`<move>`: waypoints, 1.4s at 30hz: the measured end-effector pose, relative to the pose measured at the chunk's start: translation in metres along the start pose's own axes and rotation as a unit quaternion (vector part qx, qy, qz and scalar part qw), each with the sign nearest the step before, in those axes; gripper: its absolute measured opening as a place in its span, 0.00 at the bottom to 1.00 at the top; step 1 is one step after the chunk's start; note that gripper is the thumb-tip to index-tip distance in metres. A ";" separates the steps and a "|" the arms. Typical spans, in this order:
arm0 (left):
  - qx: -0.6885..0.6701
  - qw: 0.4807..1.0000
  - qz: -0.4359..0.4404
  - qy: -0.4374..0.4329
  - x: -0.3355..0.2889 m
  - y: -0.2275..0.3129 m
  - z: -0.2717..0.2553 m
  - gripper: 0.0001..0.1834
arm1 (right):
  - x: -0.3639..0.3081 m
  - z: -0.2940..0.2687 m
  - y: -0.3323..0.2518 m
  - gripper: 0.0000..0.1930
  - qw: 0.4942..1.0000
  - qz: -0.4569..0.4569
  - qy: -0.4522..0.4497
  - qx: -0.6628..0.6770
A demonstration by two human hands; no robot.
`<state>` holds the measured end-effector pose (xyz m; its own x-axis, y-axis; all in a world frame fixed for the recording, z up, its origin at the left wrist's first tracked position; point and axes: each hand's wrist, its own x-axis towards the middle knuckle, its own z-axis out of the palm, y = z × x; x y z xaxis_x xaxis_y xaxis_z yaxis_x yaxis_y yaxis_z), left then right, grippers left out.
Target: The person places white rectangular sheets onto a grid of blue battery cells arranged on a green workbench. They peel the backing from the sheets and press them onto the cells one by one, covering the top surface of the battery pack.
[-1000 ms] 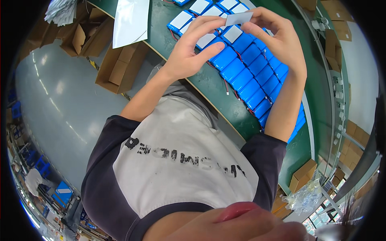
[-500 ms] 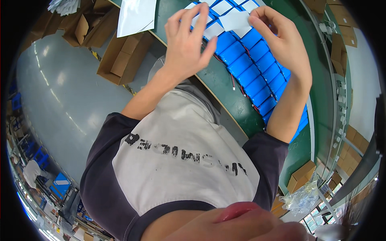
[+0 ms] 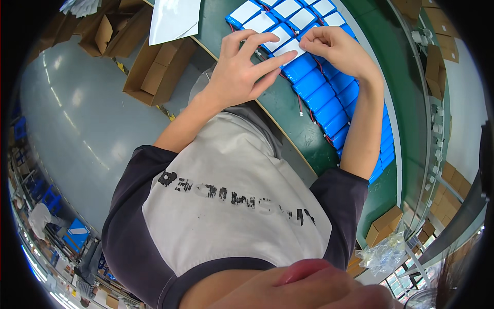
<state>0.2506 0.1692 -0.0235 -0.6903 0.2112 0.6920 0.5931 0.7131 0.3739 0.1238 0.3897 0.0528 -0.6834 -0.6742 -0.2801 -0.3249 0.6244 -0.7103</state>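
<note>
Rows of blue shrink-wrapped battery packs (image 3: 315, 95) lie side by side on the green table, with thin red and black leads and small white plugs at their edges. Those at the far end carry white rectangular stickers (image 3: 287, 7). My right hand (image 3: 343, 52) pinches the right end of a white sticker (image 3: 289, 49), which rests over a blue pack. Spread fingers of my left hand (image 3: 241, 69) reach over that sticker from the left, a fingertip at its near edge. Bare blue packs continue toward me, under and beside my right forearm.
A white sheet (image 3: 174, 20) lies at the table's left edge. Open cardboard boxes (image 3: 157, 72) stand on the floor to the left. Another box (image 3: 385, 226) and clear plastic bags (image 3: 385, 253) are at the lower right. A rail with white fittings (image 3: 437, 126) runs along the right.
My right hand has come down and left with the sticker, which now lies on a pack. My left hand has lowered toward it, uncovering stickered packs behind.
</note>
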 end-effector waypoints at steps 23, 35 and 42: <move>0.115 0.981 -0.105 0.116 0.000 -0.141 -0.138 0.21 | -0.003 0.000 -0.040 0.10 0.965 0.004 0.200 -0.169; -0.258 0.865 -0.241 0.356 0.130 -0.396 -0.277 0.17 | -0.004 -0.006 -0.030 0.09 0.959 0.005 0.229 -0.168; -0.088 0.850 -0.308 0.418 0.153 -0.458 -0.271 0.18 | -0.008 -0.011 -0.023 0.08 0.956 0.016 0.226 -0.186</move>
<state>-0.0137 -0.3065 0.0785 -0.4007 -0.7672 0.5009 0.3285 0.3900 0.8602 0.1299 0.3848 0.0783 -0.8822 -0.4655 0.0707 -0.4521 0.7956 -0.4032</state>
